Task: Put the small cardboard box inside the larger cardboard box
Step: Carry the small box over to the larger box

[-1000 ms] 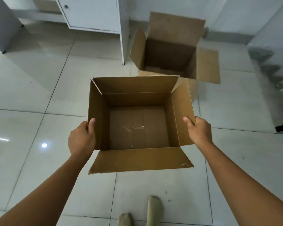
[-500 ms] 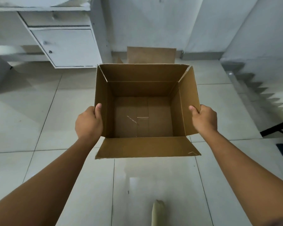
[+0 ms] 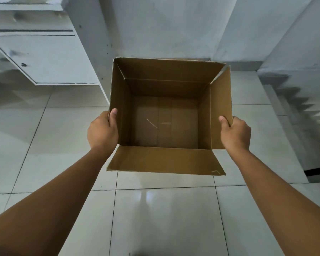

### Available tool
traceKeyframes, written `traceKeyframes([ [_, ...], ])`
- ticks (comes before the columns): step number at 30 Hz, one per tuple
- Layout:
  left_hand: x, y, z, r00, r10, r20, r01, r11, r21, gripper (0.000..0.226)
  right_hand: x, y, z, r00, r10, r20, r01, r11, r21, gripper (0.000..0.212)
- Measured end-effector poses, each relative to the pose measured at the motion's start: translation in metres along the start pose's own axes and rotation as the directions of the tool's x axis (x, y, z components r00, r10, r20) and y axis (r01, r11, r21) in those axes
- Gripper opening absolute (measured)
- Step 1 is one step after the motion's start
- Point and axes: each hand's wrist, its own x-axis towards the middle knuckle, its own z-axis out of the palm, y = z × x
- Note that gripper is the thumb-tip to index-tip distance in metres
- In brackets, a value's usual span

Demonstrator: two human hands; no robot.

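1. Two bare hands, one on each side of the small cardboard box (image 3: 166,124), well apart from each other.
2. Left hand (image 3: 102,131) clamped on the box's left wall, thumb hooked over the top edge and pressed on the inside.
3. Right hand (image 3: 236,133) clamped on the box's right side flap, thumb laid flat on the brown inner face.
4. Small cardboard box held up in the air above the shiny tiled floor (image 3: 155,218), touching only the two hands.
5. Open at the top, all four flaps up or folded out.
6. Near flap hanging down and out from the box, toward the person.
7. Far flap standing up at the back of the box; left and right flaps standing up too.
8. Nothing inside the box but its flat brown bottom, with a few thin pale scratch marks on it.
9. Behind the box and to its left, a white cabinet (image 3: 44,58) with a small round knob.
10. Behind the box, a grey wall (image 3: 164,24).
11. To the right of the box, a zigzag shadow across wall and floor.
12. Just a thin brown strip of cardboard peeking over the far flap of the box; cannot tell what it is.
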Motion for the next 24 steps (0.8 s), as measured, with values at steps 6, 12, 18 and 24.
traceKeyframes([
  [6, 0.065, 0.014, 0.042, 1.0, -0.021, 0.022, 0.022, 0.998, -0.055, 0.046, 0.061, -0.017, 0.032, 0.999, 0.044, 0.011, -0.044, 0.999, 0.0, 0.04],
  [12, 0.119, 0.019, 0.074, 0.997, -0.008, 0.073, 0.008, 1.0, -0.004, 0.048, 0.104, -0.022, 0.073, 0.997, 0.069, 0.046, -0.07, 0.998, 0.0, 0.035],
  [18, 0.143, 0.012, 0.11, 0.98, -0.025, 0.197, 0.01, 0.997, 0.077, 0.049, 0.124, -0.003, 0.115, 0.985, 0.129, 0.111, -0.123, 0.991, -0.057, 0.041],
  [24, 0.149, -0.016, 0.159, 0.939, -0.15, 0.309, 0.108, 0.983, 0.148, 0.046, 0.139, 0.024, 0.163, 0.955, 0.156, 0.252, -0.123, 0.982, -0.142, 0.038],
])
